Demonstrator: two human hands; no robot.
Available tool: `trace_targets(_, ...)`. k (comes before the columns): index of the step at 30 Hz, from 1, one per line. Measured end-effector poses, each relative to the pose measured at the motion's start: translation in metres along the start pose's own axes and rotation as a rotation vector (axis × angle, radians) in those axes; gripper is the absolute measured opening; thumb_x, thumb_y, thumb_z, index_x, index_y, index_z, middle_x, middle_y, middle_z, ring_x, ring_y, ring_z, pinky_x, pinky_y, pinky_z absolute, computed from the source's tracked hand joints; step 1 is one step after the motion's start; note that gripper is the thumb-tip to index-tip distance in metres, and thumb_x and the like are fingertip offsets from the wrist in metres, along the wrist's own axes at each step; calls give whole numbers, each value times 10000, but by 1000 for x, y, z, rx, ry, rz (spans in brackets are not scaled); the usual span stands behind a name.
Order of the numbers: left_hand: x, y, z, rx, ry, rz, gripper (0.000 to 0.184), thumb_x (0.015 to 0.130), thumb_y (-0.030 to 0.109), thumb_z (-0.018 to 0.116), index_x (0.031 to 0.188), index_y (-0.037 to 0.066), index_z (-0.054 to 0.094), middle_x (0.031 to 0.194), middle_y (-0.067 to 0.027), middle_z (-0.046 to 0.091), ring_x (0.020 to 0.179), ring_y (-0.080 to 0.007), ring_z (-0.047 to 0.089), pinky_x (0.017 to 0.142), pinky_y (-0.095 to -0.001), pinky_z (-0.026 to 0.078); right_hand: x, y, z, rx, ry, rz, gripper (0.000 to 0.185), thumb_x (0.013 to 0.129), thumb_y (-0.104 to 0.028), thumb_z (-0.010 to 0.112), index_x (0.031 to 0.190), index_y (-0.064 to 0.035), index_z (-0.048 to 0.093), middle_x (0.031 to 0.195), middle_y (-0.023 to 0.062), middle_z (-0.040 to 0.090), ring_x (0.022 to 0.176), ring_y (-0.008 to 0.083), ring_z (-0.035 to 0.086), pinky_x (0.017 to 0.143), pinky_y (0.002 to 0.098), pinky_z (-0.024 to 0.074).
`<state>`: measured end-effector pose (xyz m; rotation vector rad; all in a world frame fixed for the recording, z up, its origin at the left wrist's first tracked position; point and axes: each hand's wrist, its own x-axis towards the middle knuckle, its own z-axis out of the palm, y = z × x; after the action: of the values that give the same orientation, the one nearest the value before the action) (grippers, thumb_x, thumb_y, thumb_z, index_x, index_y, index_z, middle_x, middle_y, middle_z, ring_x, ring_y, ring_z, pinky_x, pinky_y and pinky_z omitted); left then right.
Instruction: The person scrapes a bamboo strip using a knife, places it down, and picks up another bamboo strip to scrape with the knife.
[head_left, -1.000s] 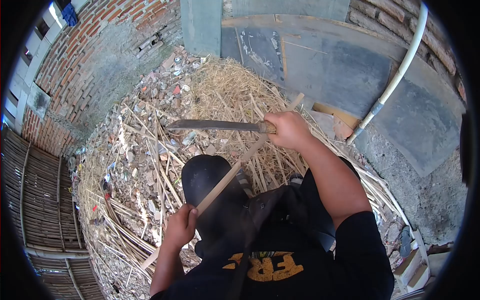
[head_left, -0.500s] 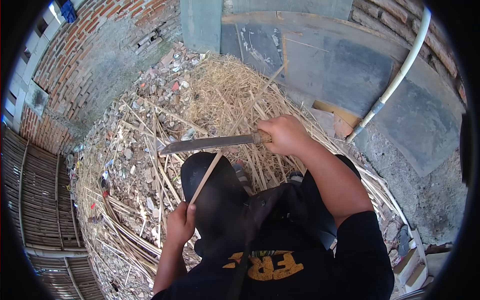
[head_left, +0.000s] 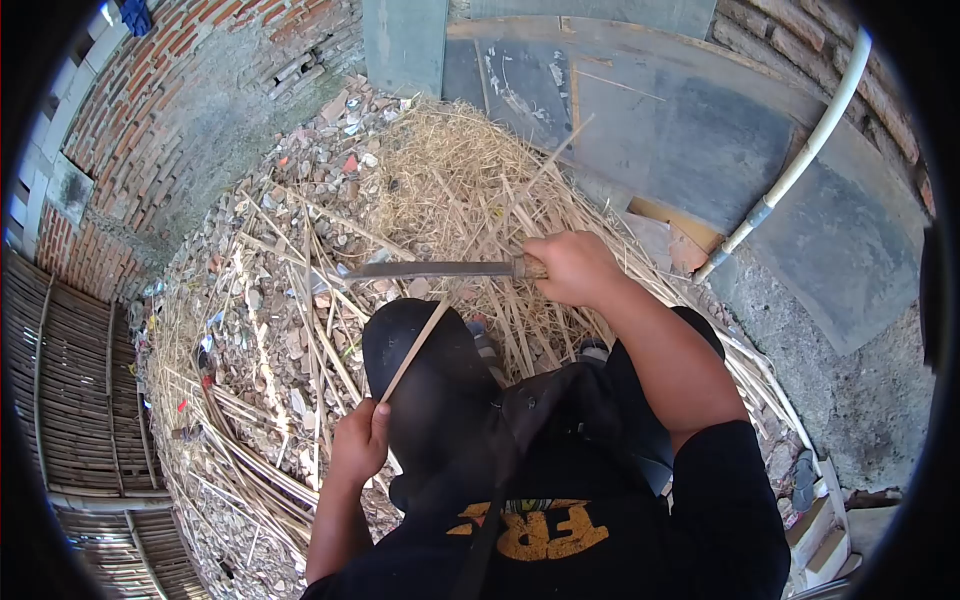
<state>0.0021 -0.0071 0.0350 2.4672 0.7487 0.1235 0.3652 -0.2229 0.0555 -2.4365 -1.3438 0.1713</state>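
The right hand point(head_left: 575, 268) is closing firmly around the handle of a big knife point(head_left: 430, 270), fingers wrapped and clamped on the grip, and the blade is stretching out to the left, lying nearly level across the view. Over on the other side, the left hand point(head_left: 360, 442) is clamping the near end of a thin, pale strip point(head_left: 415, 352), thumb along the top. That strip is slanting up and away from the left hand, running over the dark-clad knee point(head_left: 400, 345), passing beneath the line of the blade and reaching out above the straw point(head_left: 440, 150); whether steel and strip are touching, the view isn't telling. Below, two feet point(head_left: 485, 355) point(head_left: 592, 352) are resting among loose sticks point(head_left: 325, 345), with rubble point(head_left: 255, 300) spreading out to the left and more long sticks curving through it beside the left forearm. Further out, a brick wall point(head_left: 130, 150) is standing at the upper left, a slatted screen point(head_left: 75, 380) is filling the lower left, and grey panels point(head_left: 680, 120) are lining the far side, with a pale pipe point(head_left: 800, 160) slanting down in front of them at the right.
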Motion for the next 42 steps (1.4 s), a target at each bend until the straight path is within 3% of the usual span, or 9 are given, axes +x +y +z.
trace_targets(8,-1,9,1,33,52,15,438,1084,373,534,849,5,559,691,-262,616,680,-502,620,612,-544,466,15,44,9,108,130,286,333,744,-156,695,1066,-72,718,886,222,717,866,432,695,791,514,558)
trace_targets(15,-3,-26,-19,49,245,-57,414,1097,351,531,856,16,550,655,-222,594,601,-452,586,563,-501,443,3,22,-13,149,331,164,387,778,-188,752,1153,-98,715,900,209,729,887,409,715,791,491,564)
trace_targets(26,-18,-163,-10,226,437,-511,454,1008,462,636,957,12,672,753,-181,688,712,-392,679,702,-487,527,-16,65,-54,349,671,316,323,830,-206,786,1110,-54,732,786,199,705,714,355,687,706,401,536)
trace_targets(29,-25,-178,5,516,416,-576,600,938,450,720,1348,38,570,1385,-284,555,1252,-459,560,1026,-552,460,-44,83,-80,337,749,327,263,857,-197,792,1060,-45,722,735,131,664,665,230,633,674,357,509)
trace_targets(30,-26,-183,4,367,300,-641,733,922,452,735,1473,49,468,1549,-292,362,1409,-509,382,1151,-602,341,-56,91,-86,356,743,369,258,863,-199,793,1049,-38,717,728,112,649,668,200,618,669,350,502)
trace_targets(32,-28,-208,21,331,289,-564,746,925,467,741,1456,13,480,1498,-312,415,1393,-504,423,1157,-569,367,-81,117,-79,437,770,404,259,878,-202,794,1020,-11,691,731,57,594,694,119,548,658,325,478)
trace_targets(37,-13,-257,58,40,67,-528,708,929,467,756,1367,-51,552,1396,-350,514,1356,-483,482,1141,-533,403,-180,202,26,392,704,743,342,875,-229,793,1113,-4,696,816,139,698,765,259,687,748,389,530)
trace_targets(40,3,-219,67,-183,34,-643,713,1042,596,527,1317,-58,594,888,-101,669,741,-202,639,691,-321,514,-264,241,134,224,525,965,359,895,-290,756,1152,-45,702,982,231,735,959,434,712,842,484,536)
trace_targets(42,15,-223,75,-373,2,-856,762,1042,688,418,1361,19,594,914,-54,673,746,-170,628,669,-306,495,-328,263,227,240,433,1039,324,945,-324,680,1169,-91,694,1072,258,724,1030,461,696,865,517,534)
